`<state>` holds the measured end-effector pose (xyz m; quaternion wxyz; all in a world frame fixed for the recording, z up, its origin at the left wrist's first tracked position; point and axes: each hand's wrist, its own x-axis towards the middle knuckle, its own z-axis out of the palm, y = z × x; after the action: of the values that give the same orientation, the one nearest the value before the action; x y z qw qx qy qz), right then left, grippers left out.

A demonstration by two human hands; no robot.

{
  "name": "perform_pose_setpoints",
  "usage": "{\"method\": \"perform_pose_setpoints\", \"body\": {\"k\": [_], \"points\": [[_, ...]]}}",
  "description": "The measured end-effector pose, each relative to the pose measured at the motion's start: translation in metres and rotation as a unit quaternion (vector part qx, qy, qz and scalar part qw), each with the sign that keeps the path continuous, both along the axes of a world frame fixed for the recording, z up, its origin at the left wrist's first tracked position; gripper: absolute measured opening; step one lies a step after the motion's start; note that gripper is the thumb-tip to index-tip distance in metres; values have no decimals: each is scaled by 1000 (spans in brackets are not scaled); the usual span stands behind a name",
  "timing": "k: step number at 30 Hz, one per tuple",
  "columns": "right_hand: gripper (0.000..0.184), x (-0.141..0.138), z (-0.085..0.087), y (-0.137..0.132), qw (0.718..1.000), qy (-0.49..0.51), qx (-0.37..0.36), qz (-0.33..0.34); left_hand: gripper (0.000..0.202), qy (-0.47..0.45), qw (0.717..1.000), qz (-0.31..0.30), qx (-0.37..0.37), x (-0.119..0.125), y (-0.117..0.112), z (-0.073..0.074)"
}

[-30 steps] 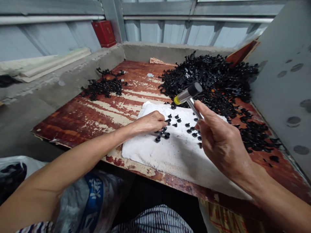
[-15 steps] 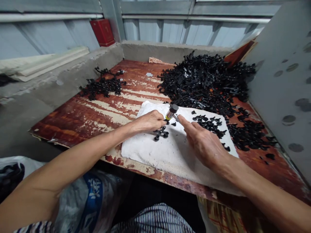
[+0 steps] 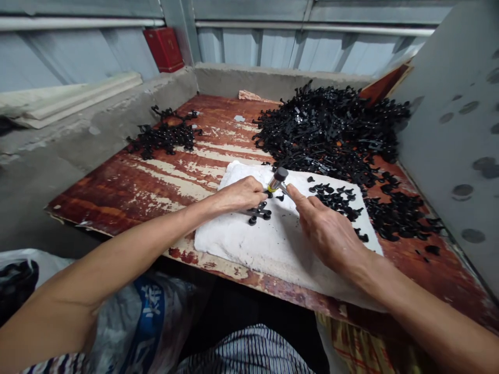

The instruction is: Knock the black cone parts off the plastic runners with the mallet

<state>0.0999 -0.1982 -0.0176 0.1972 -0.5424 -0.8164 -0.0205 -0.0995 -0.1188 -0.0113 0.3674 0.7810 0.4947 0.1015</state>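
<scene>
In my right hand [image 3: 325, 221] is the handle of a small mallet [image 3: 279, 175] with a dark cap, a clear-looking body and a yellow band. Its head is right beside the fingertips of my left hand [image 3: 245, 193], over a black part. My left hand is closed, pinching a small black plastic part [image 3: 270, 194] that is mostly hidden by fingers and mallet. Just below those fingers, black linked pieces with round ends [image 3: 259, 213] lie on a folded white cloth [image 3: 234, 239]. A small loose black piece [image 3: 280, 198] rests beside the mallet.
Small black pieces [image 3: 339, 200] are scattered on the cloth's right side. Behind them rises a large heap of black parts [image 3: 323, 124]; a smaller pile [image 3: 167, 137] is at left. The worn wooden board [image 3: 148, 182] meets a spotted panel [image 3: 460, 156] on the right.
The mallet and both hands stay in nearly the same place, with only a slight shift of the mallet head. The black pieces on the cloth look almost unmoved.
</scene>
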Motion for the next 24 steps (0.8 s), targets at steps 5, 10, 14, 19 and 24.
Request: {"method": "perform_pose_setpoints", "body": {"k": [5, 10, 14, 19, 24], "points": [[57, 0, 4, 1, 1000, -3, -6, -24, 29, 7, 1000, -4, 2, 0, 1, -1], [55, -1, 6, -1, 1000, 20, -12, -3, 30, 15, 1000, -6, -4, 0, 1, 0], [56, -1, 0, 3, 1000, 7, -24, -1, 31, 10, 1000, 13, -21, 1, 2, 2], [49, 3, 5, 8, 975, 211, -75, -3, 31, 9, 1000, -4, 0, -2, 0, 6], [45, 3, 23, -8, 799, 520, -286, -97, 25, 87, 966, -43, 240, -11, -27, 15]]}}
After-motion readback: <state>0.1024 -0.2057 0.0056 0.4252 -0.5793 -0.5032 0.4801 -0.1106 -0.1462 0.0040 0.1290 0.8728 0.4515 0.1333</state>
